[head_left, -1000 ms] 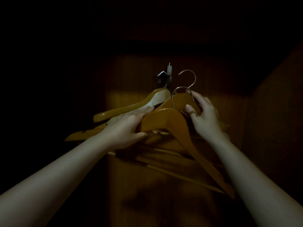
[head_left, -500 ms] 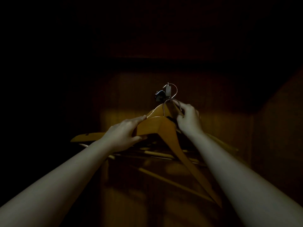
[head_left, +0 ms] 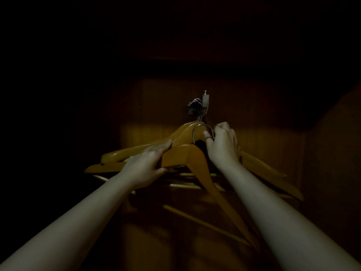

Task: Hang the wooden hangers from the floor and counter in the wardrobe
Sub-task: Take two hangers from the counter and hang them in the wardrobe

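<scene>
Inside a dark wardrobe, a metal wall hook [head_left: 199,103] carries the wire hooks of a few wooden hangers [head_left: 175,136]. The nearest wooden hanger [head_left: 192,160] is off the wall hook, held by both hands. My left hand [head_left: 148,163] grips its left shoulder from above. My right hand [head_left: 221,144] pinches its metal hook [head_left: 198,130], which curves just below the wall hook. The hanger's right arm [head_left: 228,208] slants down toward me.
The wardrobe's wooden back panel [head_left: 263,137] is dimly lit behind the hangers. A side wall [head_left: 336,163] closes in on the right. Horizontal bars of the hung hangers [head_left: 187,185] lie under my hands. Everything to the left and above is black.
One hanger's hook went onto the wall hook. My right hand then came back to pinch the near hanger's wire hook; my left hand kept its grip.
</scene>
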The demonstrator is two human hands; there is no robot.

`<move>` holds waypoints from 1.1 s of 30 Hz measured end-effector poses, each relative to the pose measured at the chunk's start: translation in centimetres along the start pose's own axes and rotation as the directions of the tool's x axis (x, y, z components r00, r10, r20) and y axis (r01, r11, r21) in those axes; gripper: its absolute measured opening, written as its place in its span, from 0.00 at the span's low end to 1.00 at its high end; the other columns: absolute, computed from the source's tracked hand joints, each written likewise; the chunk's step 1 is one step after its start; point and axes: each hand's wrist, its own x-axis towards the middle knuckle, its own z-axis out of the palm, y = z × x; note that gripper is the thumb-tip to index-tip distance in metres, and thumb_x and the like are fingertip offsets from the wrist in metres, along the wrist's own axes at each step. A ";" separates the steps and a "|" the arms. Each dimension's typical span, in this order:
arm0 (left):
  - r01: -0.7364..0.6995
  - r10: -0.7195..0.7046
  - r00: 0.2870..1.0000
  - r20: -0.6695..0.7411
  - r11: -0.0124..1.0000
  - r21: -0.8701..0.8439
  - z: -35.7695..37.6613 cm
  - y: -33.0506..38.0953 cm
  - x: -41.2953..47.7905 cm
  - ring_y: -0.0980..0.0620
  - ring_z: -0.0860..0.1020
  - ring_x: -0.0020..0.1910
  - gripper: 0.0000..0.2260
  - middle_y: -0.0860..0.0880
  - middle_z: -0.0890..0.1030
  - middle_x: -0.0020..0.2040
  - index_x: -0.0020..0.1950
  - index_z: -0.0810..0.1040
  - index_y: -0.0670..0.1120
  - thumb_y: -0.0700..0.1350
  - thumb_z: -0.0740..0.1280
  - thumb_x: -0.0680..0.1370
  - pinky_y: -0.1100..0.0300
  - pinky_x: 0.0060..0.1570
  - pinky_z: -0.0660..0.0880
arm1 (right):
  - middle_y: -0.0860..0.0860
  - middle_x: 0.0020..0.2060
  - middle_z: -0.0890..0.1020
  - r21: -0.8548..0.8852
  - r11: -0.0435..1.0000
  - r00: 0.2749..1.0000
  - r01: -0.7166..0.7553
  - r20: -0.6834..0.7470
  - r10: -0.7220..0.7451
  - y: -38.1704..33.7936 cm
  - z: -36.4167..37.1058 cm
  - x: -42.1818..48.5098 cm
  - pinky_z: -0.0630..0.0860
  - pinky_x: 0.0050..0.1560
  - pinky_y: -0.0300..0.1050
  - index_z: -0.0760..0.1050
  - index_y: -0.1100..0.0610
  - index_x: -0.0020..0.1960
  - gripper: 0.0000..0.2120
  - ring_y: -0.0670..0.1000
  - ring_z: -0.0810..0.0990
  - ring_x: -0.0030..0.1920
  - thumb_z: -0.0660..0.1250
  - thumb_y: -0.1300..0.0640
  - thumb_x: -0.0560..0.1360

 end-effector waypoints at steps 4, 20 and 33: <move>-0.002 0.001 1.000 -0.024 0.999 -0.034 0.4 0.1 -0.3 0.52 0.56 0.75 0.36 0.52 0.56 0.77 0.76 0.44 0.55 0.48 0.65 0.77 0.53 0.70 0.62 | 0.52 0.62 0.70 -0.078 0.997 1.000 0.027 0.017 -0.026 0.0 -0.1 -0.2 0.64 0.49 0.45 0.74 0.60 0.56 0.13 0.54 0.68 0.61 0.60 0.52 0.78; -0.034 0.021 0.999 -0.044 0.946 -0.321 1.6 1.9 -7.4 0.52 0.71 0.66 0.27 0.54 0.71 0.68 0.72 0.61 0.58 0.49 0.67 0.75 0.46 0.65 0.70 | 0.40 0.63 0.68 0.266 0.957 0.976 0.114 0.148 -0.157 3.5 -4.5 -14.0 0.65 0.53 0.26 0.63 0.48 0.71 0.21 0.30 0.66 0.58 0.58 0.50 0.78; 0.291 -0.062 0.849 0.525 0.883 -0.368 12.4 10.5 -24.3 0.53 0.81 0.44 0.18 0.50 0.81 0.47 0.61 0.70 0.53 0.57 0.65 0.74 0.49 0.48 0.79 | 0.42 0.59 0.69 0.302 0.928 0.831 -0.220 0.556 0.016 11.4 -8.0 -32.7 0.72 0.62 0.43 0.59 0.46 0.72 0.31 0.43 0.71 0.60 0.68 0.55 0.73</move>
